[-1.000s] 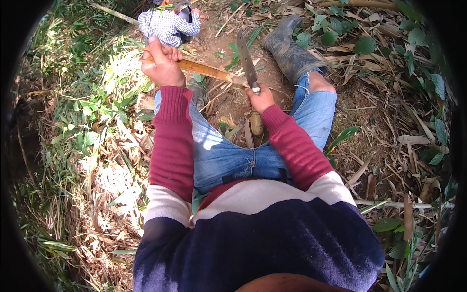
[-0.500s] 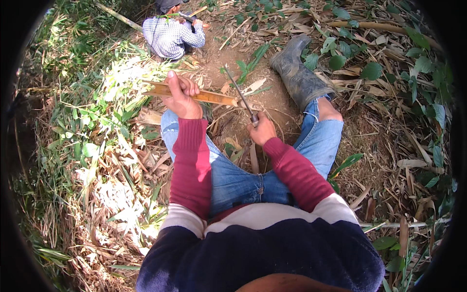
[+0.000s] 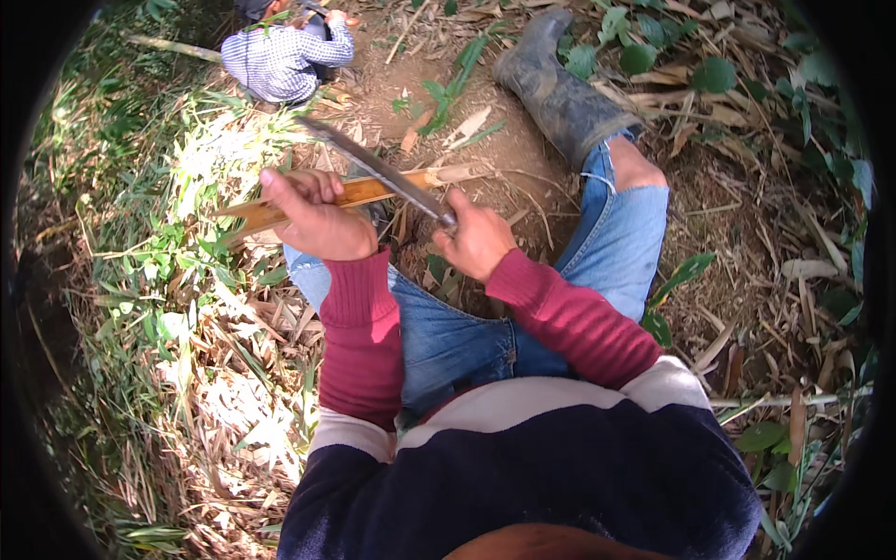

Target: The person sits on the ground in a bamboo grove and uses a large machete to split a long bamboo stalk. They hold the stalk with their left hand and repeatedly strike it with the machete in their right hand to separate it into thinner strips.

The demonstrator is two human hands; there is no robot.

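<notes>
In the head view, the person's left hand [image 3: 322, 219] grasps a split bamboo strip [image 3: 369, 190], fingers curled around it and thumb raised alongside. The strip slants across the space in front of the person's knees, its 2 ends well apart: the left end over leafy litter, the right end pale and frayed above brown soil [image 3: 509, 140]. The right hand [image 3: 476, 241] is clenched on a long knife [image 3: 373, 166], the handle mostly hidden in the fist. The blade points up and left, crossing over the strip between the 2 hands; whether the edge touches the bamboo is unclear, and the blade's surface is too blurred for any marking to be made out. The sweater [image 3: 523, 467] shows bands of 3 colours, navy, white and maroon, above blue jeans [image 3: 457, 327]. Beyond the right knee is 1 muddy dark boot [image 3: 565, 98]. At the upper left, 1 co-worker in a checked shirt [image 3: 285, 63] crouches beside a pole [image 3: 173, 45].
</notes>
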